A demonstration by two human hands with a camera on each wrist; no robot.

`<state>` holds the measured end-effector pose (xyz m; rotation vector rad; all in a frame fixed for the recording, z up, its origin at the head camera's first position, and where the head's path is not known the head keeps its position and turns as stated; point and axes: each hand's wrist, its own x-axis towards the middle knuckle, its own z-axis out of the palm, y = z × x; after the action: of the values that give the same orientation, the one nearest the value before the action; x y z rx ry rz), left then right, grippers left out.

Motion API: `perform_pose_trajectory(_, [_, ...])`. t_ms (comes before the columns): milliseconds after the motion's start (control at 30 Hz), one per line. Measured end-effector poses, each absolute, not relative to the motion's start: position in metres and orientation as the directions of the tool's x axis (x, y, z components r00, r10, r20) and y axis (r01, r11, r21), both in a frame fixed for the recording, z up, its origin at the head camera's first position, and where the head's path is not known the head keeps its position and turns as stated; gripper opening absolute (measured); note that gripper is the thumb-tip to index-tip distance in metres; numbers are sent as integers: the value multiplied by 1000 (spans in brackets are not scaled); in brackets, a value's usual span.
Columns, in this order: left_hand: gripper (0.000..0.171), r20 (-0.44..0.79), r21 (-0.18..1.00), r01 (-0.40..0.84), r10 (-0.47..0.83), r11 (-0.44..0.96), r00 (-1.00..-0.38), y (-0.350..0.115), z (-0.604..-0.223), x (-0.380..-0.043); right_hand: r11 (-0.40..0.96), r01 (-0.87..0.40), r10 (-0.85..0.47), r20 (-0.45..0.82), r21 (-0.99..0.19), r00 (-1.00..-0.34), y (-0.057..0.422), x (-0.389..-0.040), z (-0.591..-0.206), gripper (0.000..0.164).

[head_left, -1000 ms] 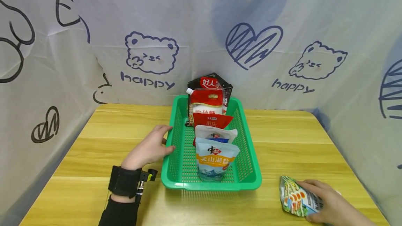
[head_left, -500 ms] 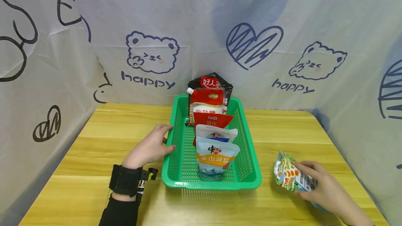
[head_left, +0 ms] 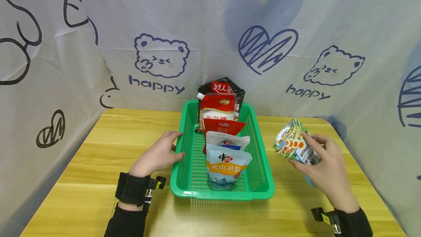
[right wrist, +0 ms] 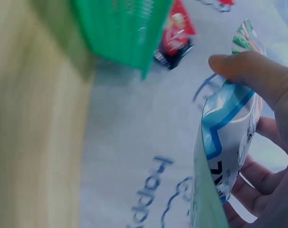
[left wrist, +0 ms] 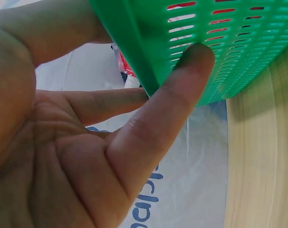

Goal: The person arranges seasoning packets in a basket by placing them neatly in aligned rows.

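Observation:
My left hand [head_left: 158, 155] holds the left rim of a green plastic basket [head_left: 222, 194], one finger against the outside of its slotted wall [left wrist: 220, 57] and others up at the rim. To the right of the basket, my right hand [head_left: 323, 167] grips a food pouch [head_left: 294, 145] printed with noodles and sliced egg, thumb on one face and fingers on the other. The pouch is raised and tilted, its lower part mostly behind the hand; the right wrist view shows its blue and white side [right wrist: 227, 123]. Upright in the basket, a light blue salt bag [head_left: 227, 169] stands frontmost.
Behind the salt bag stand a white bag [head_left: 227, 140], a red bag [head_left: 223, 126], a spouted sugar pouch [head_left: 217, 103] and a black bag [head_left: 205, 89], one behind another. The wooden table [head_left: 98, 156] ends at a white cloth wall [head_left: 210, 28] with drawings.
My right hand has lifted the noodle-print pouch off the table's right front and carried it up, away from me and slightly left. The left hand and basket stay put.

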<state>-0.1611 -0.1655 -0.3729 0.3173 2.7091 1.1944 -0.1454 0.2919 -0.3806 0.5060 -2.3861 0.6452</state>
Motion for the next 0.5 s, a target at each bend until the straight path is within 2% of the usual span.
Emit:
perform_pose_trajectory(233, [69,-71,734,120,251,669,-965,-167,-373,-162,767,-538,-180,687,-350,-704,254,-155,-359,92])
perform_pose_trajectory(500, [70,-74,728,117,247,675,-966,-167,-372,-161,729,-538,-136,680,-424,-721,214,-154,-338,94])
